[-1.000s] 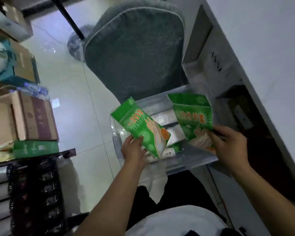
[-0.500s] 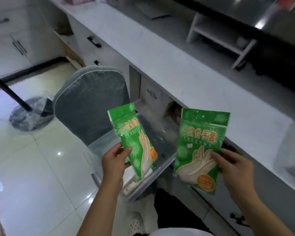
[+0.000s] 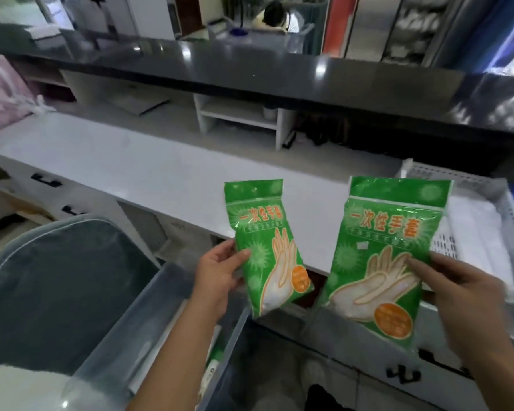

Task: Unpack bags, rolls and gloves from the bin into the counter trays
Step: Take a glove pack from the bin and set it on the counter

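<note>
My left hand (image 3: 217, 277) pinches the left edge of a narrow green glove packet (image 3: 267, 247), held upright above the clear plastic bin (image 3: 149, 318). My right hand (image 3: 469, 298) grips the right edge of a second, wider green glove packet (image 3: 386, 256), held in front of the white counter's edge. Both packets show a printed pale hand and an orange circle. A white perforated counter tray (image 3: 469, 185) sits on the counter to the right, partly behind the right packet. Something white lies inside it.
The white counter (image 3: 149, 167) runs from left to right, with drawers and black handles (image 3: 45, 180) below. A grey cushioned chair (image 3: 51, 280) stands at lower left behind the bin. A dark upper ledge (image 3: 250, 72) and a small white shelf unit (image 3: 241, 117) back the counter. A pink bag (image 3: 3, 93) sits far left.
Both hands lifted the two glove packets out of the bin and up toward the counter. My view swung from the floor and bin to the counter and tray.
</note>
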The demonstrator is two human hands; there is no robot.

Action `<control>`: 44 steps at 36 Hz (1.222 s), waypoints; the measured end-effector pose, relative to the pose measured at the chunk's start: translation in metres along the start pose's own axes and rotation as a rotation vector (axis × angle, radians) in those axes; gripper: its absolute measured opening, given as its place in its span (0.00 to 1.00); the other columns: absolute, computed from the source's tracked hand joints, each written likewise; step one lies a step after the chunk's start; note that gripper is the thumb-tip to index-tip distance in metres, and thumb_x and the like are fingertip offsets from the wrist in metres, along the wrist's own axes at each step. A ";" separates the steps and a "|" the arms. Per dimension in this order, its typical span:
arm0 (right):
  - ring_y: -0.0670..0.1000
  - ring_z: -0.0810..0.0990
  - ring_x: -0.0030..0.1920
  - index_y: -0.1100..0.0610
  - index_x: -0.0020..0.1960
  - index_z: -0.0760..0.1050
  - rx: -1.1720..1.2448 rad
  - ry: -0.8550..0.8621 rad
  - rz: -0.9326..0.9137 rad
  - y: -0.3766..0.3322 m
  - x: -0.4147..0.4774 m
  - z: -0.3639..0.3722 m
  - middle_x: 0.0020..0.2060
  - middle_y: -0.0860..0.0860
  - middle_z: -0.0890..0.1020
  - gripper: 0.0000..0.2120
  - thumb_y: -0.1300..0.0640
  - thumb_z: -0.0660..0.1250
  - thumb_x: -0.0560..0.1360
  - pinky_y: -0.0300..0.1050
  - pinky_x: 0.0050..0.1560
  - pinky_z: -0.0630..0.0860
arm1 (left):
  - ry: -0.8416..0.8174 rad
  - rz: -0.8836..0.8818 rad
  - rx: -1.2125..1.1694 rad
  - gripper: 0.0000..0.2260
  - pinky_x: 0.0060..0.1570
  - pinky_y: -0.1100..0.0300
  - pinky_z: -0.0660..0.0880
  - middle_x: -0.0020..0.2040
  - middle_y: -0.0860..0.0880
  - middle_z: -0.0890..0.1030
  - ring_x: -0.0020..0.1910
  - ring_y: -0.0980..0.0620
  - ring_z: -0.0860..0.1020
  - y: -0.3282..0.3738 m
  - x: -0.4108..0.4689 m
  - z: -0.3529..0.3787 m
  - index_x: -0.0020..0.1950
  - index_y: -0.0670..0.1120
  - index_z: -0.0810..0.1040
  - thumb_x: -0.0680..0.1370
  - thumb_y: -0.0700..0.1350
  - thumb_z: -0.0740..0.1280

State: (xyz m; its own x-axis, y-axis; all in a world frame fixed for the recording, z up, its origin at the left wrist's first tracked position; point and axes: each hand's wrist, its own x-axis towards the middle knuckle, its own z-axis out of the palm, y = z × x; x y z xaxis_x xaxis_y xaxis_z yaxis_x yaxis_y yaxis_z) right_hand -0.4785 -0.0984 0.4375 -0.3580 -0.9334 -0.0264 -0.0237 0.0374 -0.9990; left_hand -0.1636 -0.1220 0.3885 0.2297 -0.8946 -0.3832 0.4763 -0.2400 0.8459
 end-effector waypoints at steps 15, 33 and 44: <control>0.56 0.87 0.40 0.51 0.44 0.86 0.059 -0.056 0.023 -0.013 0.133 -0.061 0.42 0.53 0.87 0.17 0.49 0.76 0.56 0.49 0.38 0.84 | -0.039 -0.255 0.458 0.16 0.35 0.54 0.79 0.44 0.40 0.85 0.34 0.47 0.84 -0.052 0.167 0.126 0.62 0.44 0.78 0.75 0.33 0.68; 0.54 0.84 0.34 0.63 0.47 0.82 -0.005 -0.428 0.422 0.025 0.214 0.069 0.38 0.57 0.86 0.04 0.68 0.70 0.73 0.43 0.30 0.79 | 0.051 -0.222 0.368 0.07 0.49 0.48 0.78 0.50 0.46 0.82 0.47 0.46 0.81 -0.043 0.155 0.109 0.56 0.47 0.80 0.79 0.43 0.68; 0.57 0.86 0.35 0.58 0.42 0.80 -0.362 -0.236 0.554 0.089 0.202 0.102 0.37 0.57 0.85 0.09 0.71 0.68 0.72 0.49 0.35 0.81 | -0.140 -0.196 0.533 0.16 0.57 0.46 0.79 0.60 0.48 0.82 0.55 0.47 0.82 -0.055 0.164 0.105 0.57 0.54 0.80 0.74 0.36 0.71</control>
State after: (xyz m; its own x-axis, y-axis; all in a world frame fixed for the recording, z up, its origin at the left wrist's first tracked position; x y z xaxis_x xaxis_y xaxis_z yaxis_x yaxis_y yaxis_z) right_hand -0.4578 -0.3202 0.3398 -0.1955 -0.7936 -0.5761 -0.2201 0.6080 -0.7628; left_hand -0.2413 -0.2948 0.3178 0.0484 -0.8472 -0.5291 -0.0021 -0.5298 0.8481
